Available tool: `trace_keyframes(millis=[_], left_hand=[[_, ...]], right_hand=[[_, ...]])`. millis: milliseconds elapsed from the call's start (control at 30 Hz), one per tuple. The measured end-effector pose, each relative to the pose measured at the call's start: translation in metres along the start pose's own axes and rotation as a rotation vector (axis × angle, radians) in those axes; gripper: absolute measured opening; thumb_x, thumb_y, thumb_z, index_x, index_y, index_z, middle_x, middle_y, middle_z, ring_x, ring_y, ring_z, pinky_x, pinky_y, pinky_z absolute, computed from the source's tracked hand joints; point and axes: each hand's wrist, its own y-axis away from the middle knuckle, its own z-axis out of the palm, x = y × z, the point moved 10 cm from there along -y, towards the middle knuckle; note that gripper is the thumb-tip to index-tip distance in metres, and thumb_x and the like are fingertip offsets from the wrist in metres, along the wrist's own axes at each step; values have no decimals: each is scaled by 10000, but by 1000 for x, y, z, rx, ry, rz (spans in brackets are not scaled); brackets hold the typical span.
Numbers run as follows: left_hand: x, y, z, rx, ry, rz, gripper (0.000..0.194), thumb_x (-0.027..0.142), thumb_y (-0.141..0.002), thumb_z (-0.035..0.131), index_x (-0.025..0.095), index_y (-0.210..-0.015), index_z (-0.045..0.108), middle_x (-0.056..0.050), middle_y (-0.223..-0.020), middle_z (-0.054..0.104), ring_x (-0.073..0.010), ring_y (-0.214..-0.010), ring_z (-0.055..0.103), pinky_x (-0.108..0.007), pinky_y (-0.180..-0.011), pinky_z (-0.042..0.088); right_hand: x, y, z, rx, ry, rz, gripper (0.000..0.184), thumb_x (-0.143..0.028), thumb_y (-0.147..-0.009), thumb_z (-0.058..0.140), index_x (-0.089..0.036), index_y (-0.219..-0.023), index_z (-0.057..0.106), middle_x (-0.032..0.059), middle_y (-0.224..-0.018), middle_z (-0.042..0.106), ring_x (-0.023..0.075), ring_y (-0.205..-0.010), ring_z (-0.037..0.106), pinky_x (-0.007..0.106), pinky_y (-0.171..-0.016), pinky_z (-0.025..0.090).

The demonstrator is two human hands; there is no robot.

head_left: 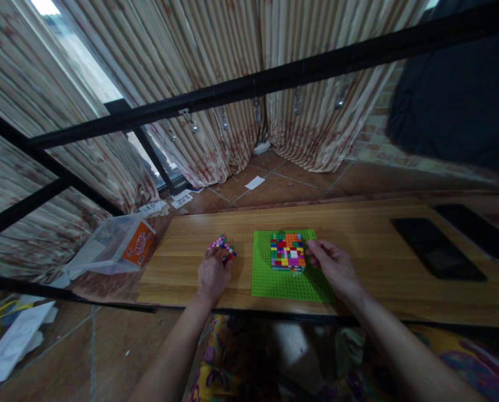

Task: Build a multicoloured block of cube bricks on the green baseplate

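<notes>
A green studded baseplate (261,285) lies on the wooden table. On it stands a block built of many-coloured toy bricks (288,254), with orange, red, yellow and pink pieces on top. My left hand (214,272) is at a small pile of loose bricks (221,242) left of the baseplate, its fingers bent down onto them; whether it grips one is hidden. My right hand (333,262) is just right of the brick block, over the baseplate's right side. Its thumb and fingertips are pinched together, and anything between them is too small to make out.
Two dark flat devices (437,248) lie on the table's right part. A clear plastic box (115,243) with an orange label stands left of the table (174,257). Beyond its far edge, a black metal bar (232,92) crosses before striped curtains (215,50). Papers lie on the tiled floor.
</notes>
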Motion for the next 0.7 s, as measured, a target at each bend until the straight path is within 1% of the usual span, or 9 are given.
trace_keyframes(millis=[100,200,367,567,700], left_hand=[[8,-1,-1,20,-63,14,195,193,-807,553,190,-967,665,-121,-1127,662,-280,-1102,579,-421,-961,463],[14,-4,2,7,-86,46,191,189,-837,516,182,-945,674,-124,-1117,664,-277,-1120,566,-424,-975,447],[12,-6,7,-10,-68,50,202,175,-864,475,184,-894,674,-117,-1063,674,-271,-1095,572,-428,-979,439],[10,-3,7,34,7,68,191,184,-878,471,184,-894,661,-113,-1001,680,-264,-1038,592,-430,-981,439],[13,-2,-2,69,138,35,178,237,-893,481,205,-877,656,-89,-1014,685,-242,-1026,608,-408,-950,462]], right_hand=[[-2,1,1,-4,6,-13,516,-667,-664,694,-165,-783,680,38,-684,653,120,-542,515,239,-497,415],[-3,1,0,-3,4,-22,504,-660,-663,700,-169,-775,683,38,-681,654,119,-543,515,238,-498,421],[-5,2,1,-14,21,-40,498,-663,-682,680,-174,-775,681,43,-697,661,124,-550,522,237,-491,421],[-10,2,2,-1,6,-37,485,-657,-673,690,-182,-770,674,33,-693,656,121,-549,514,238,-495,421],[-15,1,-1,10,25,-97,430,-612,-720,676,-187,-785,678,17,-699,654,126,-571,522,248,-524,428]])
